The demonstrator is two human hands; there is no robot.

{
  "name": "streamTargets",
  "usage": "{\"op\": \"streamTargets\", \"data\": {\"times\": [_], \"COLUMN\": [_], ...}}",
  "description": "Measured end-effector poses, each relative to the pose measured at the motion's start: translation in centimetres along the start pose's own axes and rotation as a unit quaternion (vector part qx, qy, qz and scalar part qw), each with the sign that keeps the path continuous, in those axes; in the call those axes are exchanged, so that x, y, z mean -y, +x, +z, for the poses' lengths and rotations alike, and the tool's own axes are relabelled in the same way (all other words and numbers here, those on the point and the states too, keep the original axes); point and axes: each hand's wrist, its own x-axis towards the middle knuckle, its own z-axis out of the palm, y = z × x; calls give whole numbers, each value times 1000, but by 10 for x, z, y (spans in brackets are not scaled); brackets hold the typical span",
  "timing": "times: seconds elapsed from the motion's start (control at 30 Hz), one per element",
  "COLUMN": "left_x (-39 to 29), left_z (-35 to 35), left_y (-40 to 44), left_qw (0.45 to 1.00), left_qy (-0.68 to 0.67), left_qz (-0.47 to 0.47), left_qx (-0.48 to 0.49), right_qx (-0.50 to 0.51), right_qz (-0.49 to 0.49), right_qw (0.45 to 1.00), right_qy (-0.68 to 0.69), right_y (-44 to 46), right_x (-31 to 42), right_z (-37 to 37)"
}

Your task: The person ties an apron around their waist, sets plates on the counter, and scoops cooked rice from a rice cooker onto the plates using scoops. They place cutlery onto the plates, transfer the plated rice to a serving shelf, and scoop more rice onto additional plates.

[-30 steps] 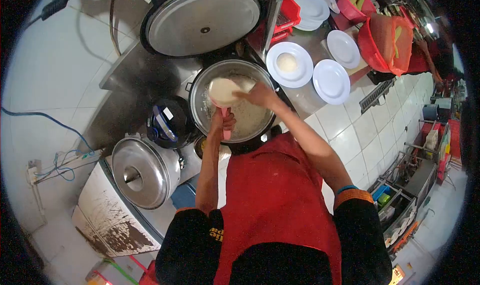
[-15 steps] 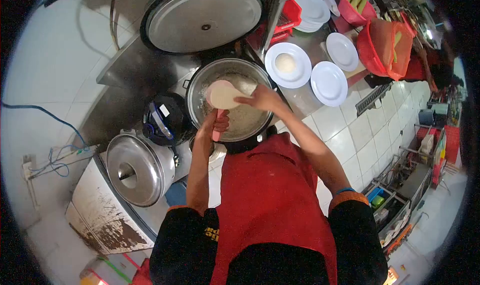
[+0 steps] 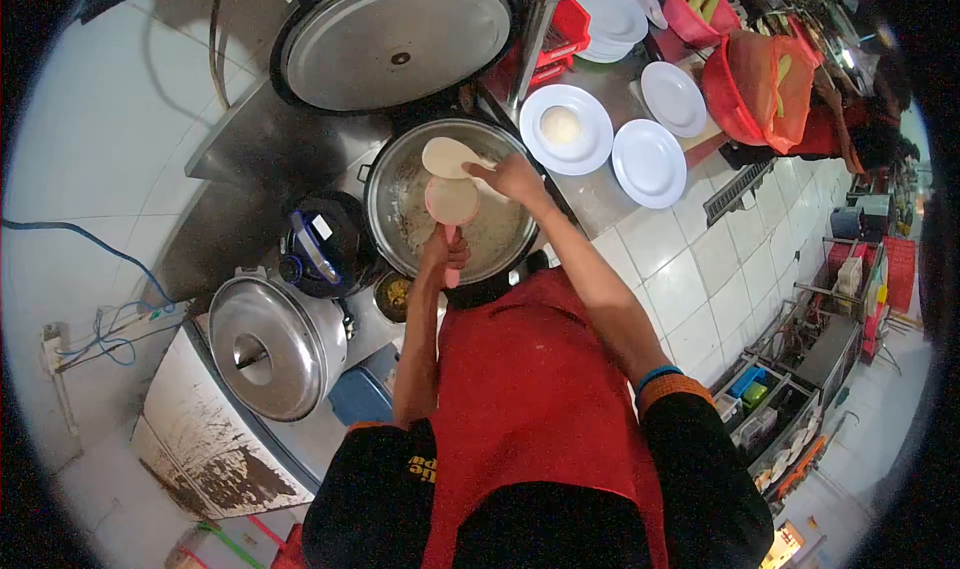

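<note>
Over the open rice pot (image 3: 385,209), my left hand (image 3: 445,253) grips the handle of a pink scoop (image 3: 452,200), whose round cup has a pale surface. My right hand (image 3: 512,180) holds a cream paddle (image 3: 446,157) just beyond the cup. The paddle's blade is raised above the pot and apart from the scoop. Rice lines the bottom of the pot. A white plate (image 3: 538,105) right of the pot holds a round mound of rice (image 3: 560,125).
The pot's raised lid (image 3: 400,44) stands behind it. More white plates (image 3: 648,164), a red basket (image 3: 735,94) and a co-worker's arm (image 3: 838,119) are at the right. A lidded steel pot (image 3: 262,349), a black appliance (image 3: 325,244) and a small bowl (image 3: 392,295) sit at the left.
The paddle has lifted off the scoop's cup and moved away from my body. The cup now shows uncovered, with my left hand still on its handle. The view has shifted slightly.
</note>
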Motion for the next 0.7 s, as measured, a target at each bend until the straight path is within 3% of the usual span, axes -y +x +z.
{"op": "streamTargets", "data": {"times": [0.1, 0.17, 0.3, 0.37, 0.43, 0.5, 0.53, 0.6, 0.67, 0.7], "left_x": [-3, -5, 1, -7, -9, -11, -13, -11, -7, 3], "left_z": [6, -3, -2, 3, 12, 29, 40, 63, 96, 97], "left_y": [3, 9, -9, -11, -20, -28, -32, -33, -19, 1], "left_qw": [992, 994, 994, 993, 995, 996, 999, 999, 997, 993], "left_qy": [-93, -108, -97, -108, -95, -82, -49, -7, -7, -20], "left_qz": [25, 22, 28, 52, 29, 9, -10, -41, -71, -86], "left_qx": [-80, 6, -31, 17, -7, -31, -12, 14, 26, 84], "right_qx": [-29, -65, 18, -79, -146, -7, -148, -62, -29, -55], "right_qz": [-51, -95, 33, -96, -179, 65, 24, 12, 92, 122], "right_qw": [994, 982, 992, 976, 936, 992, 978, 966, 943, 937], "right_qy": [93, 150, 116, 180, 267, 107, 146, 250, 319, 322], "right_y": [10, 8, 9, -6, -15, -7, -19, -18, -75, -78], "right_x": [-28, -35, -34, -24, -15, -39, -47, -89, -83, -116], "right_z": [52, 61, 58, 56, 35, -13, -24, -51, -113, -119]}}
